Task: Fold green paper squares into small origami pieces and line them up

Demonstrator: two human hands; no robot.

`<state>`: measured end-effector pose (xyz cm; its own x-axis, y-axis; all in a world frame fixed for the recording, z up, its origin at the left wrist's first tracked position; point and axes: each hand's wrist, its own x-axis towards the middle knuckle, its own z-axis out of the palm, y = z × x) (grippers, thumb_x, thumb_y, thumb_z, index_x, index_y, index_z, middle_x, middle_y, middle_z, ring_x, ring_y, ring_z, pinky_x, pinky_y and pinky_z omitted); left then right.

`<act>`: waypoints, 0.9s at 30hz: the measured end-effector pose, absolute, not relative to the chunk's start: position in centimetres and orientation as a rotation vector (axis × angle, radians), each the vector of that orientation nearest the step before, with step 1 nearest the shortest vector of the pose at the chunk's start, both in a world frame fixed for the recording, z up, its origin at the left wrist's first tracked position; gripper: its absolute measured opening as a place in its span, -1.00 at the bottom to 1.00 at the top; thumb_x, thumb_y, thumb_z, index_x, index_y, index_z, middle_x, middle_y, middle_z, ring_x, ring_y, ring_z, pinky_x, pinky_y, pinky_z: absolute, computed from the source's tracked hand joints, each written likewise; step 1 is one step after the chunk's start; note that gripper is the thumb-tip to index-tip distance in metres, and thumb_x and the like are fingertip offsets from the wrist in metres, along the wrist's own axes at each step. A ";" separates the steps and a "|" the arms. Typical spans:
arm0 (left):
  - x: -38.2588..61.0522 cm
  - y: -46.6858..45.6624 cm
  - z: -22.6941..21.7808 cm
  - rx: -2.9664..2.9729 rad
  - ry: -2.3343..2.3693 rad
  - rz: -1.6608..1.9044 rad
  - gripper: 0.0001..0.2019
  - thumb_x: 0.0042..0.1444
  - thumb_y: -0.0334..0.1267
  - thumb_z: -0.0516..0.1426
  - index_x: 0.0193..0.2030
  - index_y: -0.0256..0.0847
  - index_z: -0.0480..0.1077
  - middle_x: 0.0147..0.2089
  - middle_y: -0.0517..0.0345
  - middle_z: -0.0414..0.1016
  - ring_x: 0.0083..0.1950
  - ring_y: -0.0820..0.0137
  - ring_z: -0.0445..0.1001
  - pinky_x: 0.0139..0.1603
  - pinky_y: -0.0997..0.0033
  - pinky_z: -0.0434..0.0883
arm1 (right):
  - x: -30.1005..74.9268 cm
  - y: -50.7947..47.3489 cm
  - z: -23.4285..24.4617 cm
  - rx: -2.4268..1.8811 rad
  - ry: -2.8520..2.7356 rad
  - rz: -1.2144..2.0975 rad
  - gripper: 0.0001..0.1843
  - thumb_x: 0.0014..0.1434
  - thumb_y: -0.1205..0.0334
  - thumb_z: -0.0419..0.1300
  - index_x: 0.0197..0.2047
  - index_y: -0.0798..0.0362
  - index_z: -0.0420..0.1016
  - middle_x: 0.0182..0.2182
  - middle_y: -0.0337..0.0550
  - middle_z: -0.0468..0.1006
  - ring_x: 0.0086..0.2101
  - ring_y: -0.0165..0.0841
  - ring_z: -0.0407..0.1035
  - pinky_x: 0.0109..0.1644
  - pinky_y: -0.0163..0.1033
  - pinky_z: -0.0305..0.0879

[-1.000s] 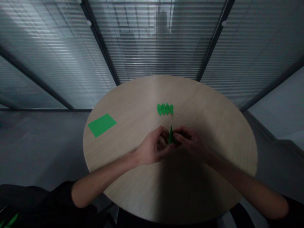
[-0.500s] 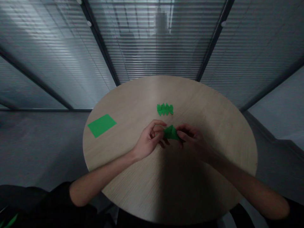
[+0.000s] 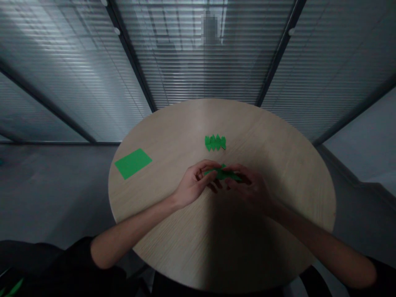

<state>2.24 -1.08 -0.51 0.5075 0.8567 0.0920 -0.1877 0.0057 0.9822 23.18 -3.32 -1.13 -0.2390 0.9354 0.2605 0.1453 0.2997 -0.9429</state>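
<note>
My left hand (image 3: pixel 194 183) and my right hand (image 3: pixel 249 189) meet above the middle of a round pale wood table (image 3: pixel 266 165). Between them both hands pinch a folded piece of green paper (image 3: pixel 223 173), now lying long and flattened. Its ends are partly hidden by my fingers. Farther out on the tabletop lies a folded green paper strip with a row of diamond shapes (image 3: pixel 215 142). A flat rectangular green paper sheet (image 3: pixel 133 163) rests near the left edge, away from both hands.
Behind the table stands a glass wall with slatted blinds and dark frames (image 3: pixel 185 62). A blurred figure (image 3: pixel 210 27) shows beyond it. A small bright green object (image 3: pixel 14 287) sits at the bottom left corner, beside my dark sleeve.
The green paper has gone from a wide triangular fold to a long, flat shape lying sideways. My hands have moved closer together around it. The strip and sheet stay put.
</note>
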 end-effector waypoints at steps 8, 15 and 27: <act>2.4 -1.3 -0.5 1.453 0.742 0.989 -0.60 0.20 -0.24 0.32 0.12 -0.24 0.34 -0.27 0.17 0.55 -0.39 0.47 0.58 -0.41 0.54 0.55 | 23.3 -3.2 -0.8 -0.986 -1.478 1.218 -0.68 0.23 -0.01 0.39 -0.04 -0.02 0.63 -0.30 -0.15 0.67 -0.43 -0.36 0.57 -0.30 -0.19 0.59; 2.5 -1.4 -0.6 1.485 0.777 0.975 -0.60 0.22 -0.21 0.29 0.14 -0.24 0.34 -0.30 0.18 0.53 -0.36 0.44 0.57 -0.39 0.51 0.56 | 23.4 -2.9 -1.0 -0.995 -1.470 1.195 -0.67 0.25 -0.05 0.38 -0.05 0.00 0.65 -0.29 -0.13 0.68 -0.44 -0.37 0.55 -0.32 -0.20 0.58; 2.2 -1.3 -0.8 1.640 0.844 1.019 -0.72 0.25 -0.22 0.26 0.05 -0.23 0.40 -0.16 0.09 0.48 -0.41 0.52 0.45 -0.45 0.53 0.48 | 23.2 -3.3 -0.8 -0.993 -1.583 1.072 -0.74 0.27 0.05 0.37 -0.03 -0.03 0.62 -0.25 -0.16 0.69 -0.38 -0.36 0.57 -0.27 -0.21 0.56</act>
<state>2.16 -1.26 -0.82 0.4039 0.8868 0.2245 0.0557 -0.2688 0.9616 23.24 -3.29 -0.82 -0.2211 0.9406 0.2576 0.1102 0.2865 -0.9517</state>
